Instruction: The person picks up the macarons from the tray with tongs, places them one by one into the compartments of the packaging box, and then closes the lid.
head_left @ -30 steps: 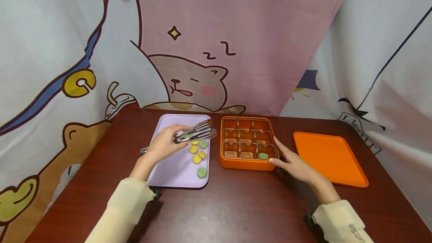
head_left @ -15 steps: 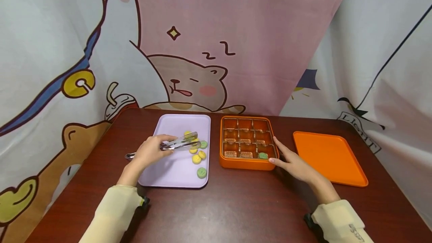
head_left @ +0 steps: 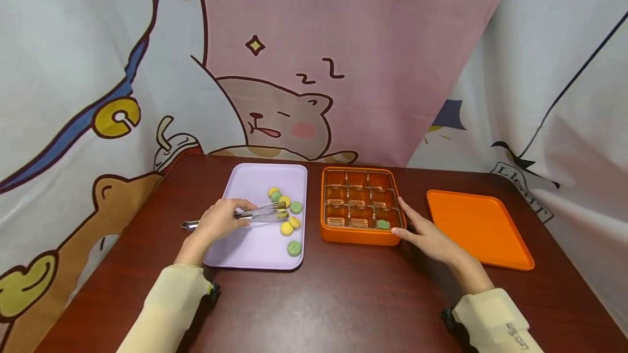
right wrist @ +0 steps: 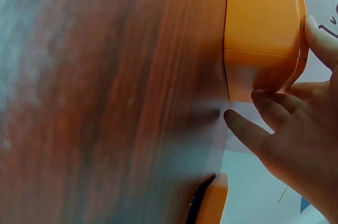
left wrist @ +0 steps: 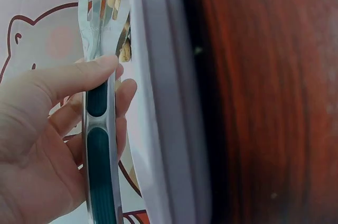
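Left hand (head_left: 219,221) grips metal tongs (head_left: 255,214) w/ fingers curled round the handle; tips lie over the purple tray (head_left: 255,249), right at a yellow cookie (head_left: 283,213) among the green & yellow ones. Right hand (head_left: 426,236), fingers straight, rests against the orange box's (head_left: 360,235) near-right corner. One green cookie (head_left: 382,224) sits in the box's front-right slot. Orange lid (head_left: 478,227) lies to the right.

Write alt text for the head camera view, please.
A person's left hand grips metal tongs over small yellow and green sweets on a lilac tray, while the right hand steadies an orange compartment box. An orange lid lies right.
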The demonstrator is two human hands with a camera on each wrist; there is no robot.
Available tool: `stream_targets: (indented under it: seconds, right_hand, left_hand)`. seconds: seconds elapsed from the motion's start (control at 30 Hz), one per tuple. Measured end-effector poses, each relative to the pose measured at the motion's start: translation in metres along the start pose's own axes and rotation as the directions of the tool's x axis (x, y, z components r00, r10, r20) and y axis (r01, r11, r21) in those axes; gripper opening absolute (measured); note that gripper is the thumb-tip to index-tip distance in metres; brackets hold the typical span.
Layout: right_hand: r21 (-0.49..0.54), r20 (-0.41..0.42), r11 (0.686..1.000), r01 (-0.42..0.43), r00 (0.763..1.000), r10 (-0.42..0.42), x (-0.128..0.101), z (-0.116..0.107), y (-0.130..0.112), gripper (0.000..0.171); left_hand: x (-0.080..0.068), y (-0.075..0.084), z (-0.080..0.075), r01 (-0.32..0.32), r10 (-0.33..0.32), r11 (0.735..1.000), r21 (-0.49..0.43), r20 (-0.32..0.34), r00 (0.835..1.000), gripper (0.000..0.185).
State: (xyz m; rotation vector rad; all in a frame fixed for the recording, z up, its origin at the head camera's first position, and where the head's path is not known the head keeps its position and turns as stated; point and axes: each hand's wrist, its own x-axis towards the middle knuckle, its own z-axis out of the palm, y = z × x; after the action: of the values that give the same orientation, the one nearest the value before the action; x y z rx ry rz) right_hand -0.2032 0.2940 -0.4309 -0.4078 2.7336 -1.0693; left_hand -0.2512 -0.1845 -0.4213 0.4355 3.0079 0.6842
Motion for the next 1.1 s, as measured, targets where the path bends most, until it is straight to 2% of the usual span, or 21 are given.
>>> stream_targets:
  seconds: [0.2, 0.47, 1.1]
  right_hand:
    - [0.005, 0.002, 1.000, 0.001, 1.000, -0.001, 0.000, -0.001, 0.000, 0.086]
    - [0.005, 0.007, 1.000, -0.014, 1.000, 0.014, 0.000, -0.001, -0.001, 0.087]
    - [0.023, -0.001, 1.000, 0.005, 1.000, -0.005, 0.001, 0.001, 0.001, 0.086]
  left_hand:
    - [0.002, -0.004, 0.002, 0.013, -0.013, 0.999, -0.042, 0.012, 1.000, 0.035]
    - [0.002, -0.008, 0.005, -0.002, 0.002, 0.995, -0.098, 0.006, 1.000, 0.033]
    - [0.000, -0.011, -0.003, -0.004, 0.003, 0.996, -0.094, -0.020, 1.000, 0.033]
